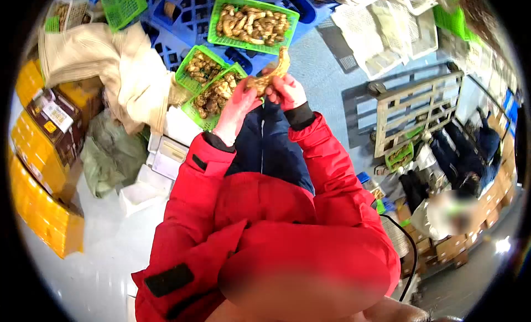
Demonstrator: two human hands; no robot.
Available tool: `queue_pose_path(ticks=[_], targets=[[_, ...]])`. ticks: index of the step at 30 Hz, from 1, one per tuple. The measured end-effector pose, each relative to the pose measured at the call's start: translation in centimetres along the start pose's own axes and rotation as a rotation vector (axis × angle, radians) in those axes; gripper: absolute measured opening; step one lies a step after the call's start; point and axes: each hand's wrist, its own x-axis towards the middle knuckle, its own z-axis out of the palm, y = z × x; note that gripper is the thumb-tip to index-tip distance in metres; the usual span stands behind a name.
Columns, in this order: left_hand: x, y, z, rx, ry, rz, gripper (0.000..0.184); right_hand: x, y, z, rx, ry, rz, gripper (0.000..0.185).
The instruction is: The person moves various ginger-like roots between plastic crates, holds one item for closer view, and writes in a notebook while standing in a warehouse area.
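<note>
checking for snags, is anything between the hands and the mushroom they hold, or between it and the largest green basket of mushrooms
Nothing visible: the left hand and right hand touch the mushroom directly, and in this view its tip reaches the green basket.

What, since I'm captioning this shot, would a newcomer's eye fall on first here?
Probably the bright red jacket, filling the lower middle of the view. Higher in the picture, the left hand and right hand hold a curved, mushroom-like piece near green baskets of similar pieces. Shiny yellow boxes also stand out along the left edge.
</note>
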Motion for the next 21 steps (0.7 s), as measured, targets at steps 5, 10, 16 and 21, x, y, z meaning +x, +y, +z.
queue_pose_path(ticks=[5, 10, 16, 21], targets=[[-1.1, 0.3, 4.4, 0.267, -0.023, 0.077, 0.041, -7.3, -2.8, -1.7, -0.014, -0.026, -0.184, 0.049], [-3.8, 0.8, 10.3, 0.698, -0.19, 0.049, 0.049, -14.7, -2.8, -5.2, -0.029, 0.005, -0.289, 0.043], [-5.8, -1.3, 15.6, 0.72, -0.394, -0.084, 0.054, -21.6, -0.7, -7.3, 0.107, 0.171, -0.436, 0.025], [-5.5, -5.6, 21.1, 0.856, -0.454, -0.156, 0.053, -27.7, 0.0, -11.7, 0.412, 0.327, -0.519, 0.02]])
